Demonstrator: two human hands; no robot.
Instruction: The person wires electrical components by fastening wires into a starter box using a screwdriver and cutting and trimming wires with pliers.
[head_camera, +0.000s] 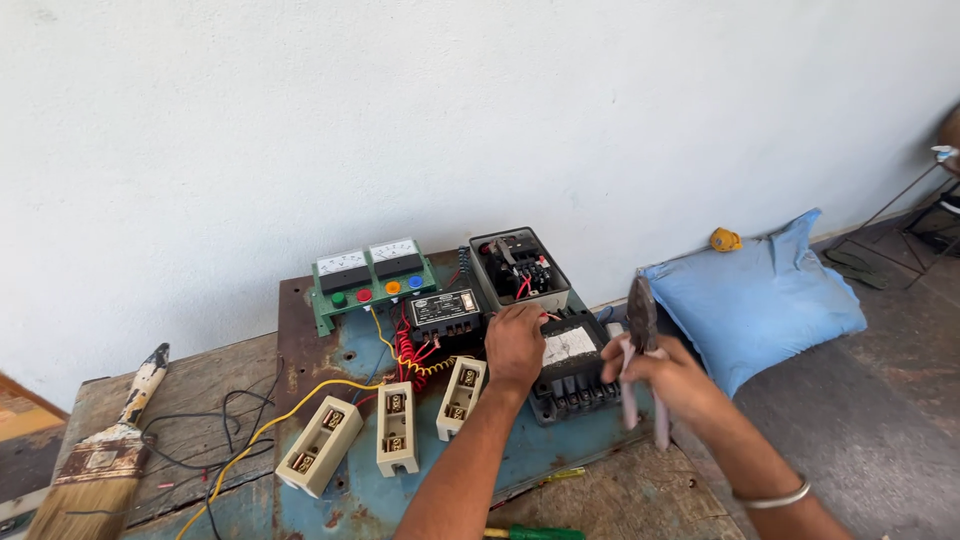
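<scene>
Meanwhile, the left hand (515, 345) rests fingers-down on a boxy black contactor (570, 375) on the rusty blue metal surface (560, 455). Just beside it, the right hand (668, 378) is clamped around steel pliers (641, 330) with pale handles, their jaws pointing up

My left hand (515, 345) rests on the black electrical unit (572, 372) near the bench's (200, 375) right edge, fingers on its top beside the red wires (523, 287). My right hand (668, 380) grips combination pliers (641, 345) upright, jaws up, just off that edge. Three cream fuse holders (390, 430) sit toward the front edge, a paintbrush (105, 462) at the left corner.
</scene>
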